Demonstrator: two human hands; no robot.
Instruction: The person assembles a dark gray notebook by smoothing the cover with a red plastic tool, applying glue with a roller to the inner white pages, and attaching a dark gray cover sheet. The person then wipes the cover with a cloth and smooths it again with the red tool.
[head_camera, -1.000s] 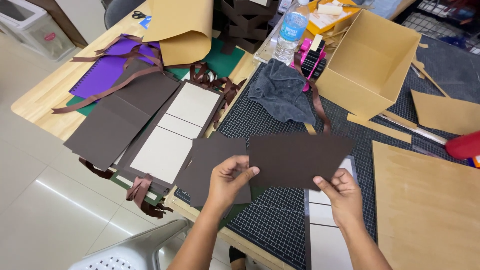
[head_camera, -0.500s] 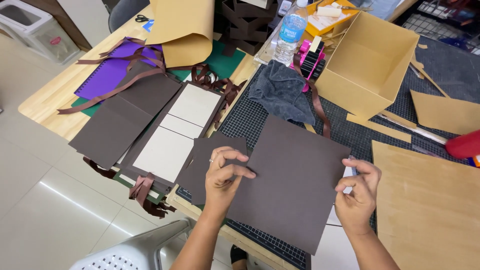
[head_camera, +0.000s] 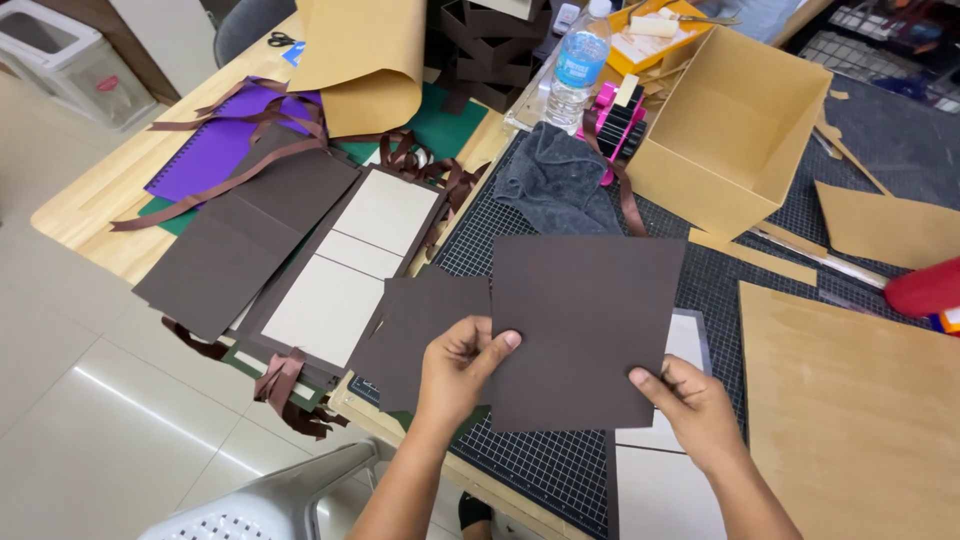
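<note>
Far left, a purple sheet (head_camera: 215, 150) with brown ribbons (head_camera: 240, 125) draped over it, then brown covers (head_camera: 245, 245) lying open on the table (head_camera: 85, 205). In the middle, the left hand (head_camera: 455, 370) pinches a dark brown card (head_camera: 585, 330) at its left edge, and the right hand (head_camera: 695, 410) grips the bottom right corner, holding it flat above the cutting mat (head_camera: 545, 465). Behind it, a grey cloth (head_camera: 555, 185) and a water bottle (head_camera: 577, 65). Right side has an open cardboard box (head_camera: 735, 130).

An open tan cardboard box (head_camera: 735, 140) stands beside a crumpled grey cloth (head_camera: 555, 185); a clear plastic water bottle (head_camera: 577, 65) stands behind the cloth.
</note>
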